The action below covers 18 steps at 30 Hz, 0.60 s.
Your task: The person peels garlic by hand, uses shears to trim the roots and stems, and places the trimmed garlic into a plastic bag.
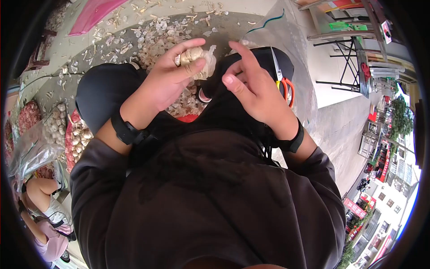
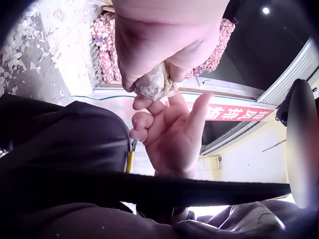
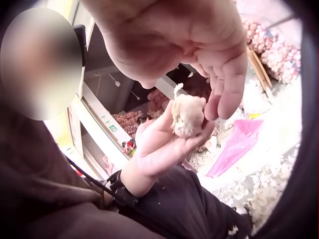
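A pale garlic bulb [image 1: 191, 55] with loose papery skin is held between the thumb and fingers of my left hand [image 1: 163, 80]. In the left wrist view the bulb [image 2: 155, 83] shows below the left hand [image 2: 167, 37]. My right hand [image 1: 257, 89] is raised to the right of it, fingers partly bent, holding nothing. In the right wrist view the bulb [image 3: 188, 115] rests in the left hand [image 3: 159, 149], with the right hand's [image 3: 179, 45] fingertips close beside it; whether they touch it I cannot tell.
Orange-handled scissors [image 1: 287, 89] lie on the right thigh, blades pointing away. Garlic skins [image 1: 156, 38] litter the floor ahead. Net bags of garlic [image 1: 79, 139] stand at the left, near a seated person [image 1: 49, 219]. Clear plastic [image 1: 298, 58] is spread at the right.
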Motion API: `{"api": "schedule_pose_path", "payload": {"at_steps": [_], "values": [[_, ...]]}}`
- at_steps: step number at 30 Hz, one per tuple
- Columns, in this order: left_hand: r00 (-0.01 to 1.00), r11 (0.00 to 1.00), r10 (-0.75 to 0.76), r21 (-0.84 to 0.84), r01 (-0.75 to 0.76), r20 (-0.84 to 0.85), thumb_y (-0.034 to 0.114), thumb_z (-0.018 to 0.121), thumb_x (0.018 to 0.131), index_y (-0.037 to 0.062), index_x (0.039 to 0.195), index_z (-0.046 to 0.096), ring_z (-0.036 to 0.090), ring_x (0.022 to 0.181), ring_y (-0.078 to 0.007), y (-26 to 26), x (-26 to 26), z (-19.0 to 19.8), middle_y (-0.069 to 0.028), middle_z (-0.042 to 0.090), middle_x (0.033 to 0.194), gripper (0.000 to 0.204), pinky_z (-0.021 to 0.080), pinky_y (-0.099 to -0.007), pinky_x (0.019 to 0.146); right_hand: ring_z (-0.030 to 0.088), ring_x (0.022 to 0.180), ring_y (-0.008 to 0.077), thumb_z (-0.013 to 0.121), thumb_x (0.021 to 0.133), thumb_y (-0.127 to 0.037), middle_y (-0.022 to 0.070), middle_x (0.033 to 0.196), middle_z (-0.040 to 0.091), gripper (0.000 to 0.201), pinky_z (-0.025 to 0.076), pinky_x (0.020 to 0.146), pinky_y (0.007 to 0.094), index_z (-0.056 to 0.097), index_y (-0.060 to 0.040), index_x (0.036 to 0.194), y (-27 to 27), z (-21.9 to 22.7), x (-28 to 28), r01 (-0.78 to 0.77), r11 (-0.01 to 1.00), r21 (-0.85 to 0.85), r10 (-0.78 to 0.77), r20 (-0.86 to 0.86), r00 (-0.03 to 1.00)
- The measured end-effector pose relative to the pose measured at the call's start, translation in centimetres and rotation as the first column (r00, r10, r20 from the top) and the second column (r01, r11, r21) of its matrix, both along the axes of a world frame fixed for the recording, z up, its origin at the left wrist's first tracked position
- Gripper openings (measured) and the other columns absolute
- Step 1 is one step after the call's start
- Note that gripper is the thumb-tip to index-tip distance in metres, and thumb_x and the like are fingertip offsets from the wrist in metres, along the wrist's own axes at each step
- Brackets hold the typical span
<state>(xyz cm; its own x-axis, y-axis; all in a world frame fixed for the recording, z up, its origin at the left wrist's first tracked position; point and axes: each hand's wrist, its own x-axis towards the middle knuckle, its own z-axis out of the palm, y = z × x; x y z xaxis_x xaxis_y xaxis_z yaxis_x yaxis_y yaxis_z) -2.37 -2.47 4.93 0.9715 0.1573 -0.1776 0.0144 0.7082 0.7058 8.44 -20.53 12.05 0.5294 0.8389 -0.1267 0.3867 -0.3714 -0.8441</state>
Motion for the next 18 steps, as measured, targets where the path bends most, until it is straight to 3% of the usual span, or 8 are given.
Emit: {"api": "schedule_pose_path", "payload": {"at_steps": [1, 2, 7, 10, 13, 15, 17, 18], "values": [[0.998, 0.999, -0.039, -0.019, 0.040, 0.043, 0.013, 0.064, 0.095, 0.0018, 0.133, 0.048, 0.060, 0.105, -0.0157, -0.3, 0.0, -0.1, -0.0080, 0.059, 0.113, 0.043, 0.050, -0.0307, 0.089, 0.067, 0.070, 0.0250, 0.064, 0.093, -0.039, 0.0166, 0.089, 0.066, 0.063, 0.052, 0.067, 0.0327, 0.042, 0.0029, 0.135, 1.3, -0.7, -0.2, -0.074, 0.997, 0.019, 0.075, -0.065, 0.995], [0.998, 0.998, -0.048, 0.043, 0.047, 0.034, 0.021, 0.058, 0.099, 0.0028, 0.130, 0.050, 0.058, 0.104, -0.0150, -1.0, 0.0, 0.4, -0.0069, 0.058, 0.114, 0.036, 0.049, -0.0300, 0.090, 0.067, 0.072, 0.0244, 0.064, 0.093, -0.039, 0.0170, 0.090, 0.066, 0.063, 0.052, 0.068, 0.0320, 0.043, 0.0030, 0.134, 2.4, -1.9, -0.5, -0.054, 0.994, 0.100, 0.059, -0.052, 0.997], [0.976, 0.901, 0.192, 0.374, -0.217, 0.103, 0.035, 0.037, 0.106, 0.0045, 0.118, 0.052, 0.055, 0.100, -0.0121, -1.6, 0.1, -0.8, -0.0056, 0.058, 0.109, 0.036, 0.045, -0.0281, 0.090, 0.067, 0.084, 0.0176, 0.061, 0.096, -0.036, 0.0141, 0.096, 0.068, 0.053, 0.051, 0.077, 0.0282, 0.050, 0.0042, 0.128, 5.5, -6.6, -1.5, 0.047, 0.909, 0.413, -0.030, -0.047, 0.998], [0.966, 0.763, 0.198, 0.593, -0.259, 0.167, 0.031, 0.036, 0.107, 0.0048, 0.114, 0.053, 0.054, 0.093, -0.0099, -1.3, 0.2, -0.5, -0.0046, 0.058, 0.101, 0.032, 0.045, -0.0265, 0.084, 0.057, 0.104, 0.0111, 0.053, 0.102, -0.022, 0.0042, 0.104, 0.063, 0.036, 0.045, 0.093, 0.0275, 0.053, 0.0023, 0.129, 5.6, -5.8, -1.8, 0.144, 0.891, 0.430, 0.023, -0.359, 0.933], [0.958, 0.715, 0.232, 0.638, -0.287, 0.171, 0.029, 0.035, 0.108, 0.0047, 0.110, 0.053, 0.053, 0.084, -0.0079, -1.4, 0.4, -1.2, -0.0032, 0.058, 0.094, 0.031, 0.045, -0.0246, 0.075, 0.057, 0.090, 0.0062, 0.048, 0.103, -0.021, 0.0032, 0.105, 0.063, 0.033, 0.047, 0.082, 0.0237, 0.057, 0.0012, 0.126, 6.1, -6.6, -2.2, 0.263, 0.840, 0.475, 0.000, -0.485, 0.875], [0.938, 0.707, 0.271, 0.616, -0.346, 0.216, 0.028, 0.035, 0.107, 0.0047, 0.109, 0.054, 0.052, 0.079, -0.0070, -1.5, 0.7, -1.2, -0.0023, 0.058, 0.090, 0.030, 0.044, -0.0236, 0.070, 0.056, 0.089, 0.0059, 0.046, 0.104, -0.020, 0.0027, 0.102, 0.064, 0.030, 0.047, 0.080, 0.0232, 0.058, 0.0006, 0.123, 5.8, -5.4, -2.3, 0.318, 0.864, 0.391, -0.015, -0.611, 0.791], [0.941, 0.824, 0.321, 0.459, -0.333, 0.106, 0.028, 0.037, 0.107, 0.0046, 0.109, 0.054, 0.053, 0.080, -0.0073, -1.3, 0.6, -2.0, -0.0027, 0.059, 0.091, 0.029, 0.045, -0.0239, 0.071, 0.052, 0.079, 0.0035, 0.044, 0.105, -0.021, 0.0017, 0.100, 0.065, 0.031, 0.043, 0.070, 0.0210, 0.059, -0.0007, 0.123, 5.8, -5.1, -2.2, 0.280, 0.881, 0.381, -0.011, -0.576, 0.818], [0.940, 0.867, 0.338, 0.371, -0.332, 0.050, 0.028, 0.038, 0.107, 0.0045, 0.109, 0.055, 0.054, 0.081, -0.0075, -1.2, 0.6, -2.1, -0.0030, 0.059, 0.092, 0.029, 0.046, -0.0241, 0.071, 0.047, 0.070, 0.0014, 0.042, 0.105, -0.022, 0.0010, 0.100, 0.065, 0.032, 0.039, 0.060, 0.0190, 0.059, -0.0016, 0.125, 6.0, -5.7, -2.0, 0.215, 0.886, 0.411, 0.005, -0.473, 0.881]]}}
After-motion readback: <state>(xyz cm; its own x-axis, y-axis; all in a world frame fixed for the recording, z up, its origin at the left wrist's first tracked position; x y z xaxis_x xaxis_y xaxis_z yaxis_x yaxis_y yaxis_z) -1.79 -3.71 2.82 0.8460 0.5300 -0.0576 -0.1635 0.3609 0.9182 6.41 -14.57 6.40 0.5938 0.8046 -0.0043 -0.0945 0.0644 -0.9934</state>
